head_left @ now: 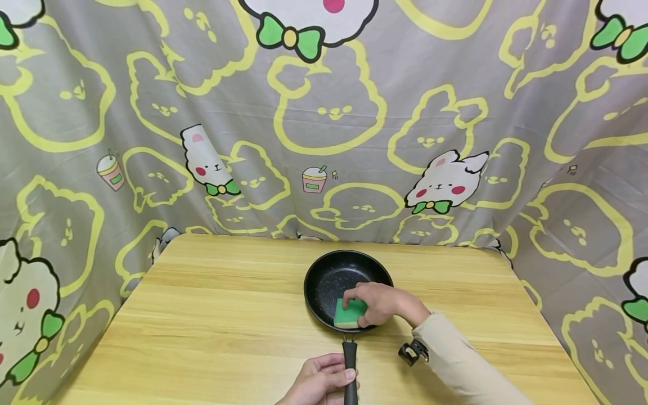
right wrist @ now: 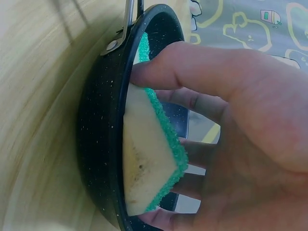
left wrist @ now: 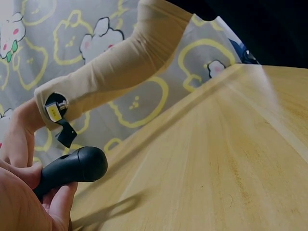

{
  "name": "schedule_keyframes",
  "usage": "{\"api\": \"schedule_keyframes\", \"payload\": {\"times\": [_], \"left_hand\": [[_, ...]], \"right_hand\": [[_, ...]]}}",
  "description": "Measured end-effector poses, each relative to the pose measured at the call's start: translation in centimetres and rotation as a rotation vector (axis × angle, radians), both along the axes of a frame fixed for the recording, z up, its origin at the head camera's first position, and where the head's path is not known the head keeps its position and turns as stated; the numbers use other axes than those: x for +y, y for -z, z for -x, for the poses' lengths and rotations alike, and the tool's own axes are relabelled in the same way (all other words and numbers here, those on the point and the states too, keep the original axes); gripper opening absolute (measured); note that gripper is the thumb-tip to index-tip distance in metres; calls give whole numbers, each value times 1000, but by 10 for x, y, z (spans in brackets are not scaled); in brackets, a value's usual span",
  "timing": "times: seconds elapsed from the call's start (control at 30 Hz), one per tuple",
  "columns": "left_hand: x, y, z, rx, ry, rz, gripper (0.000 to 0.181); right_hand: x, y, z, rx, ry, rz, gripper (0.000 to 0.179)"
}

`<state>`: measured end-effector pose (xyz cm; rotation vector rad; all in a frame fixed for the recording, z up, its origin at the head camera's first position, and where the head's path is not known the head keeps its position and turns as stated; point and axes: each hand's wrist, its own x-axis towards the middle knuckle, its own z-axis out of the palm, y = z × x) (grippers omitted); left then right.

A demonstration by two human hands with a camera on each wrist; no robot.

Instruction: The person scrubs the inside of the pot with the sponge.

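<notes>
A black speckled frying pan (head_left: 331, 281) is on the wooden table, its handle (head_left: 350, 360) pointing toward the person. My left hand (head_left: 324, 379) grips that handle, thumb on top and fingers curled beneath; in the left wrist view the rounded handle end (left wrist: 91, 164) sticks out past the hand. My right hand (head_left: 382, 304) holds a sponge (head_left: 348, 315) inside the pan, near the handle side. The sponge has a green scouring face and a pale yellow body (right wrist: 144, 149). In the right wrist view the thumb presses one edge of it, with the other fingers across its far side.
The wooden table (head_left: 212, 315) extends around the pan on all sides. A grey curtain (head_left: 334, 118) with yellow cartoon outlines hangs behind and beside the table. A small black device (head_left: 412, 352) is strapped at the right wrist, by the beige sleeve (head_left: 460, 354).
</notes>
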<state>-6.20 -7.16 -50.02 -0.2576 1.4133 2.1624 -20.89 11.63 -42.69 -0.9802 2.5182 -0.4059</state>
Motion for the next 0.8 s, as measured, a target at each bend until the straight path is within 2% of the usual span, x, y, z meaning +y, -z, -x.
{"api": "schedule_keyframes", "payload": {"times": [0.5, 0.8], "left_hand": [[0, 0, -1, 6, 0, -7, 30], [0, 0, 0, 17, 12, -28, 27]], "right_hand": [[4, 5, 4, -59, -72, 102, 31], [1, 9, 5, -70, -81, 149, 31]]}}
